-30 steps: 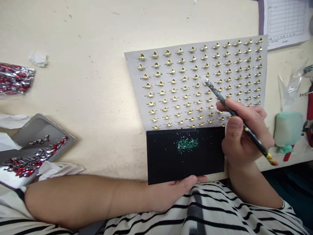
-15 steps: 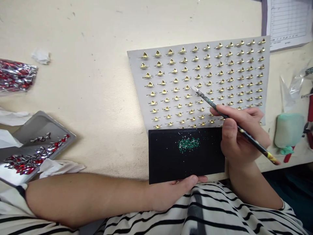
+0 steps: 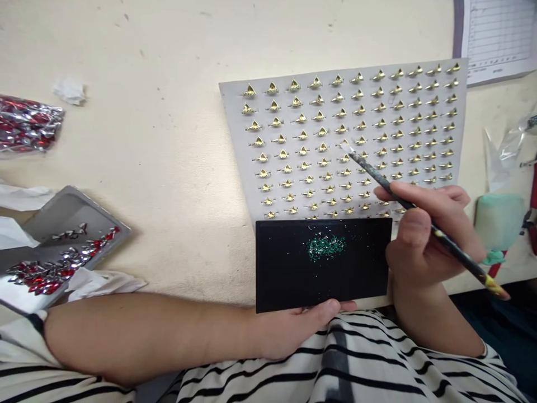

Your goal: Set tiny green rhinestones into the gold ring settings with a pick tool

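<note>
My right hand (image 3: 432,240) grips a dark, paint-flecked stick like a thin brush (image 3: 377,176), its pale tip over a gold ring in the middle rows. Rows of gold-coloured rings (image 3: 302,135) with triangular tops stand in a grey-white sheet (image 3: 239,140). Below the sheet lies a flat black tray (image 3: 285,285) with a patch of tiny green and clear stones (image 3: 325,247) on it. My left hand (image 3: 302,327) holds the tray's near edge, thumb along it and most fingers hidden underneath.
On the left are a grey tray (image 3: 78,204) of red and silver stones, a bag of similar pieces (image 3: 27,126) and crumpled tissue (image 3: 70,91). To the right, a pale green lump (image 3: 499,221) and a clear plastic bag (image 3: 507,148) lie near a printed form (image 3: 499,39).
My right hand and the stick have moved right, the tip shifting to a ring further right and slightly higher. My left hand keeps its hold on the tray.
</note>
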{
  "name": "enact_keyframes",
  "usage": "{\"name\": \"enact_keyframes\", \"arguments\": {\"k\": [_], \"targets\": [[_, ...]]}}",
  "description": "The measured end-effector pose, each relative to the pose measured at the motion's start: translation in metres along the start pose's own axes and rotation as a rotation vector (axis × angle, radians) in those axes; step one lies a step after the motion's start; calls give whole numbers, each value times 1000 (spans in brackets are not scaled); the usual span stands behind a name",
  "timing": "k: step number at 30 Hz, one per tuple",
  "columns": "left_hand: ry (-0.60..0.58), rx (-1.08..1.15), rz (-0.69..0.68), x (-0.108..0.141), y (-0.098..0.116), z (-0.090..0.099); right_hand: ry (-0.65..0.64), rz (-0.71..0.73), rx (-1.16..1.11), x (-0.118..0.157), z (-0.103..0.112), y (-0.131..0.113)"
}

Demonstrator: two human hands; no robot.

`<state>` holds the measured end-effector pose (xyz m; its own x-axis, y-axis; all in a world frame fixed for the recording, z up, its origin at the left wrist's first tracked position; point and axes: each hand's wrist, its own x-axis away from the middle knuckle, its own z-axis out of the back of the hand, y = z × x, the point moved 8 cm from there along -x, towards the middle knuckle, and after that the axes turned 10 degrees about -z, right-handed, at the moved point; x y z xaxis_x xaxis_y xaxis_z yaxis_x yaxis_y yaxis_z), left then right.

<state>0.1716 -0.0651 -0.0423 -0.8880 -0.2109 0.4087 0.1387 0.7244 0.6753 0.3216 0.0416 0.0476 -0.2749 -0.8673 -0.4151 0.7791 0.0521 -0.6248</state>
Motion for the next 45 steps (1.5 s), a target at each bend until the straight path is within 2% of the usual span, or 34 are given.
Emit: {"name": "enact_keyframes", "arguments": {"k": [4, 7, 9, 15, 22, 30, 35, 39, 41, 43, 45], "targets": [[-21, 21, -11, 1, 0, -3, 27, 8, -78, -1, 7, 1], [-50, -8, -33, -1, 0, -7, 140, -2, -168, 0, 17, 4], [-53, -26, -42, -3, 0, -10, 165, -20, -197, 2, 20, 4], [-39, 88, 29, -1, -6, -27, 37, -14, -228, 10, 31, -6], [55, 23, -55, -2, -11, -37, 66, 33, -261, 18, 53, -10], [41, -8, -116, -18, -14, -33, -79, -60, -244, 21, 30, -15], [-20, 126, -112, -19, -12, -34, -151, -52, -200, 22, 12, -9], [17, 168, -83, -20, -17, -29, -157, -8, -156, 24, 5, -8], [24, 180, -118, -21, -17, -27, -153, -2, -145, 26, 3, -9], [-2, 205, -130, -22, -18, -28, -164, -20, -124, 27, 1, -9], [-27, 251, -75, -22, -21, -31, -171, -39, -98, 28, -1, -9]]}}
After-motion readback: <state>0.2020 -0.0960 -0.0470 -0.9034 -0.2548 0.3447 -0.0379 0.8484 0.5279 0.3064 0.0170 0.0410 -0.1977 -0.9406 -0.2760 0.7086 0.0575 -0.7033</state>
